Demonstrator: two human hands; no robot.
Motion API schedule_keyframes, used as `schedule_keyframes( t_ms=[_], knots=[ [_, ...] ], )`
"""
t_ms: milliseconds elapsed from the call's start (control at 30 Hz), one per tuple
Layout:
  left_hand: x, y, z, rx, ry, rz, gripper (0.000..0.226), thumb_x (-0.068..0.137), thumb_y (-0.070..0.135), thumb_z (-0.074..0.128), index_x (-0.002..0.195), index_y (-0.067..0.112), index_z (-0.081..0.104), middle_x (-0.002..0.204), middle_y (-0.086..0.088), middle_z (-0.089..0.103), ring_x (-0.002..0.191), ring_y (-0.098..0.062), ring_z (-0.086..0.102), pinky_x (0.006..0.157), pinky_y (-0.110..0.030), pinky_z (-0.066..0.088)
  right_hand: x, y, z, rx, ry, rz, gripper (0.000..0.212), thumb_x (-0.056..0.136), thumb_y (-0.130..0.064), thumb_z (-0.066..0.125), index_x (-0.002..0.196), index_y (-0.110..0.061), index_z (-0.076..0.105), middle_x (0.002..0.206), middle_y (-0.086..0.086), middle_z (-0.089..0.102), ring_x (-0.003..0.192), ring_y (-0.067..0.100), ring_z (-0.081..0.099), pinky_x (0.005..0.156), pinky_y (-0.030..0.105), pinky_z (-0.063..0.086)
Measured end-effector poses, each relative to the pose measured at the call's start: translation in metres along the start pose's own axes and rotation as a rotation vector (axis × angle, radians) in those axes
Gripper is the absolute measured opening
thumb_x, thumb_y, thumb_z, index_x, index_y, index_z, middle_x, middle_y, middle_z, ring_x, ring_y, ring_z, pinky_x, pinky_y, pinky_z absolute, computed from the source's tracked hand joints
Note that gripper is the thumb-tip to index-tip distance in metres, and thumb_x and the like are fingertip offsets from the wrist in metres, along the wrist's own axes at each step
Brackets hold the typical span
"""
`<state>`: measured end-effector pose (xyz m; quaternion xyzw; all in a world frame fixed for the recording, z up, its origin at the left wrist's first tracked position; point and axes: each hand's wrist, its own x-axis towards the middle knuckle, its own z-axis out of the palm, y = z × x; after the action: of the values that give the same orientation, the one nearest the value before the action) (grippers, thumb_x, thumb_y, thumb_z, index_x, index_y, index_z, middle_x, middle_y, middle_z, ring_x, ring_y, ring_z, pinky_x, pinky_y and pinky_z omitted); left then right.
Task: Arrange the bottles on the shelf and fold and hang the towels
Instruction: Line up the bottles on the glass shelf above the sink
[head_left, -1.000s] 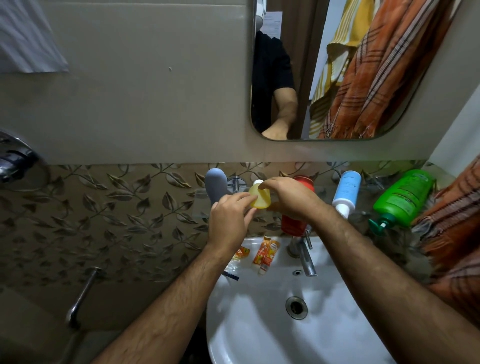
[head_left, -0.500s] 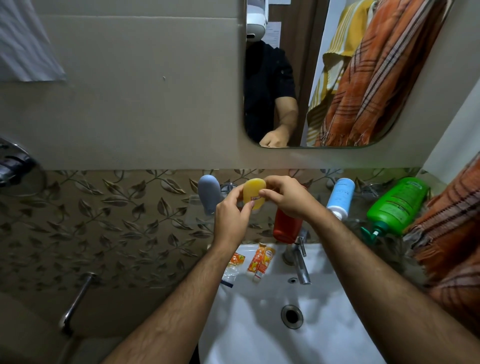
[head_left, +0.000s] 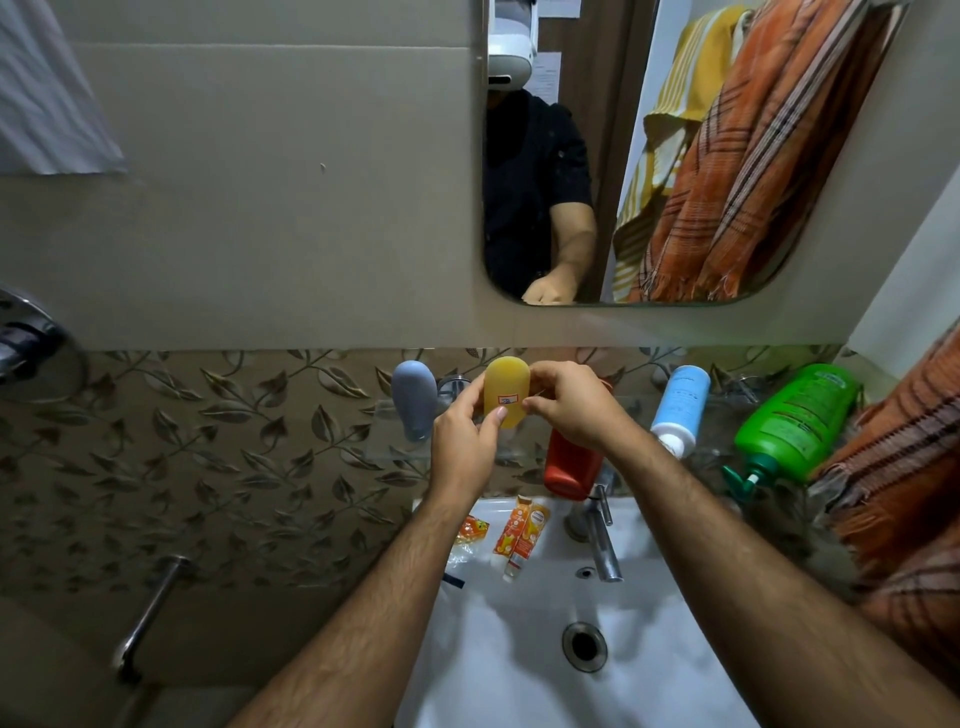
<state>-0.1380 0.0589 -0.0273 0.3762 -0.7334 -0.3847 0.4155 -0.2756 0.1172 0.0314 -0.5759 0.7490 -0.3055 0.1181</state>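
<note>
While both hands are busy above the basin, the stock reads as follows, all places taken from the tap (head_left: 602, 540).

Head view, item in hand: yellow bottle (head_left: 507, 391), up and left of the tap, held upright in front of the glass shelf (head_left: 395, 451), label facing the camera.
Left hand (head_left: 465, 447): fingers curled round the lower left side of the yellow bottle, thumb across its front.
Right hand (head_left: 566, 402): fingertips pinching the bottle's right edge, palm partly closed.
Grey bottle (head_left: 414, 399): far left of the tap, standing cap-down on the shelf; appears placed.
Red bottle (head_left: 571, 465): directly above the tap, mostly behind the right wrist; standing or not, cannot tell.
Blue-and-white bottle (head_left: 679, 408): up and right of the tap, cap-down; appears placed.
Green pump bottle (head_left: 792, 421): far right of the tap, tilted over, pump pointing down; likely still to be straightened.
Orange tubes (head_left: 522, 535): just left of the tap, lying on the sink (head_left: 675, 649) rim.
Orange striped towel (head_left: 904, 467): far right of the tap, bunched, not folded.
Progress, judged: bottles partly arranged; towels not yet begun.
</note>
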Motion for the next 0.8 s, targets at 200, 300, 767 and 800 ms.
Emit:
schedule_keyframes(
  t_ms=[200, 300, 767, 800],
  knots=[
    [-0.012, 0.001, 0.001, -0.011, 0.116, 0.034, 0.051, 0.094, 0.012, 0.061, 0.143, 0.015, 0.046, 0.132, 0.0, 0.058, 0.103, 0.006, 0.054, 0.08, 0.0, 0.042, -0.007, -0.001, -0.001, -0.03, -0.001, 0.0, 0.032, 0.093, -0.015, 0.065, 0.125, -0.015, 0.064, 0.12, 0.002, 0.07, 0.11, 0.015, 0.064, 0.098, 0.03, 0.049],
    [-0.023, -0.004, 0.001, 0.015, 0.243, 0.212, 0.038, 0.092, 0.005, 0.061, 0.13, 0.011, 0.059, 0.123, 0.0, 0.06, 0.103, 0.002, 0.057, 0.085, -0.005, 0.046, -0.015, 0.002, -0.008, -0.063, 0.085, -0.001, 0.038, 0.094, -0.009, 0.061, 0.131, -0.015, 0.061, 0.128, 0.003, 0.066, 0.116, 0.016, 0.062, 0.099, 0.028, 0.046],
    [-0.038, -0.023, 0.024, 0.467, -0.237, 0.595, 0.077, 0.07, 0.016, 0.084, 0.139, 0.019, 0.05, 0.135, -0.006, 0.055, 0.112, -0.025, 0.053, 0.089, -0.04, 0.051, -0.047, 0.027, -0.028, -0.782, -0.077, -0.038, 0.037, 0.079, -0.014, 0.069, 0.114, -0.021, 0.06, 0.118, 0.001, 0.064, 0.119, 0.023, 0.056, 0.115, 0.042, 0.023],
    [-0.038, -0.02, 0.025, 0.466, -0.244, 0.592, 0.079, 0.069, 0.015, 0.085, 0.139, 0.019, 0.05, 0.137, -0.006, 0.055, 0.112, -0.025, 0.053, 0.089, -0.039, 0.05, -0.049, 0.028, -0.027, -0.789, -0.082, -0.041, 0.04, 0.079, -0.016, 0.07, 0.118, -0.021, 0.059, 0.124, 0.002, 0.063, 0.126, 0.024, 0.052, 0.117, 0.043, 0.02]
  ],
)
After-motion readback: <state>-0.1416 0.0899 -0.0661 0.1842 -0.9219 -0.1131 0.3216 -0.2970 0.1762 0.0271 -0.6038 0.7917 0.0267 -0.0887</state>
